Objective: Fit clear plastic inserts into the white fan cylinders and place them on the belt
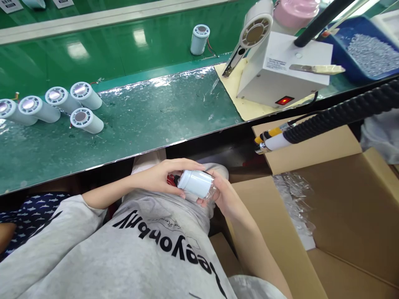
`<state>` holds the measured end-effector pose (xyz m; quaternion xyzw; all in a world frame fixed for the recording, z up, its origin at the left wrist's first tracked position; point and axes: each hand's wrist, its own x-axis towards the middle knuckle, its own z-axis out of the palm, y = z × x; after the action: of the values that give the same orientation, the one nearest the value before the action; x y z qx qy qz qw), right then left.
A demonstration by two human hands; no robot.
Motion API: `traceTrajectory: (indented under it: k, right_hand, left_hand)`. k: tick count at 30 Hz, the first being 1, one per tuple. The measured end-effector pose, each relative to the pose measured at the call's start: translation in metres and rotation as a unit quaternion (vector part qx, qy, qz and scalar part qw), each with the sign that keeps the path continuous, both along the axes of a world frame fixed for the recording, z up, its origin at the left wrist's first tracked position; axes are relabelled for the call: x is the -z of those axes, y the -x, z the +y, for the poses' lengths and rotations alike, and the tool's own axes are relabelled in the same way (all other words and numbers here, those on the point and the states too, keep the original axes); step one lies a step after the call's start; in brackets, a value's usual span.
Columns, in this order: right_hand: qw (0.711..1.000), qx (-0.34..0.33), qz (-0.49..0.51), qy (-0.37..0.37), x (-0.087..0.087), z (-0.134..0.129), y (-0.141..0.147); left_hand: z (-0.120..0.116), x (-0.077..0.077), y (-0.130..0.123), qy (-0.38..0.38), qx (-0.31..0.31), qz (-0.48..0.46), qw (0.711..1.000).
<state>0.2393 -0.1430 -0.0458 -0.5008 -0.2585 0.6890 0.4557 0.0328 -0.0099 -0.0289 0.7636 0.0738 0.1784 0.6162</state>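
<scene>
Over my lap, I hold a light blue cylindrical housing (195, 183) between both hands. My left hand (162, 176) is closed around its left end, where red and black wires (172, 179) stick out. On the opposite end are the fingers of my right hand (220, 191), with some clear plastic showing between them and the housing. Several similar light blue cylinders (90, 121) with slotted round ends lie or lean on the green bench to the left. Another cylinder (199, 40) stands upright farther back, a red wire beside it.
A white box-shaped device (280, 74) with a lit red switch sits on the green bench (162, 112), a handheld fan (252, 33) beside it. At the right are a blue bin (339, 54) of small clear pieces, a black corrugated hose (336, 108) and an open cardboard box (349, 207) containing clear plastic.
</scene>
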Motion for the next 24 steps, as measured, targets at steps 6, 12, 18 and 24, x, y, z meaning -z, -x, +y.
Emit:
traceTrajectory:
  k: [6,12,18,24]
  right_hand:
    - [0.997,-0.046,0.053,0.037,-0.014,0.007,0.004]
    - [0.990,-0.077,0.086,0.083,-0.015,0.007,0.004]
    - [0.986,-0.134,0.062,0.075,-0.009,0.002,-0.001]
    - [0.886,0.047,-0.345,-0.305,0.000,-0.009,-0.010]
  left_hand:
    - [-0.001,0.002,0.000,0.025,0.010,-0.006,1.000]
    - [-0.003,0.008,0.000,0.008,0.000,-0.032,0.999]
    - [-0.010,-0.003,0.000,0.052,-0.028,0.024,0.998]
    - [-0.015,-0.016,0.001,0.183,-0.054,0.099,0.977]
